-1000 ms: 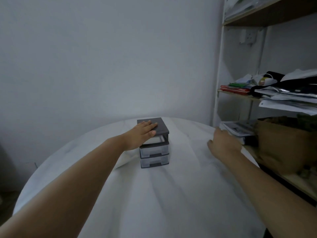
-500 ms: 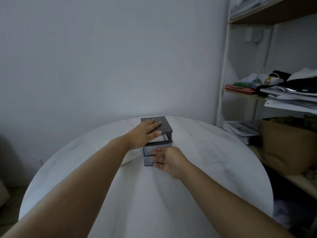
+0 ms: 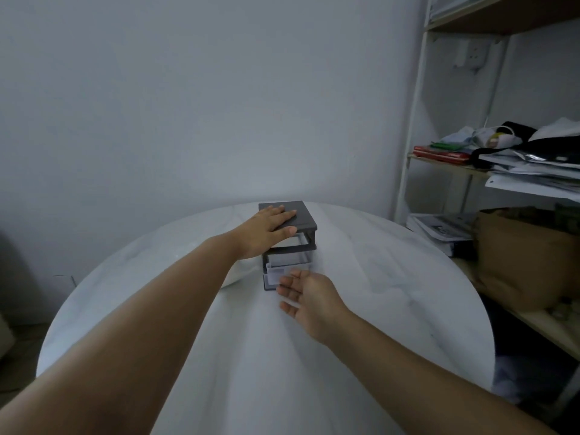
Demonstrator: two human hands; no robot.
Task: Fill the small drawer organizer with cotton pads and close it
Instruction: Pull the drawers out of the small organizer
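Left hand (image 3: 266, 227) presses flat, fingers straight, on the drawer organizer (image 3: 301, 215) at the table's (image 3: 392, 293) far middle, so right hand (image 3: 309, 293), fingers loosely open at a lower drawer (image 3: 276, 273) (blurred, contact unclear), should hook and pull straight out.

Dark grey organizer (image 3: 295, 216) (clear drawers), white table (image 3: 376, 277)

Nothing legible here tbh. There's a small white label (image 3: 275, 271) on the front of the drawer organizer (image 3: 292, 215), but the print on it is just a blur. Same with the printed papers (image 3: 439, 227) stacked on the shelf (image 3: 414, 120) past the table (image 3: 376, 277)'s right edge, too small to read
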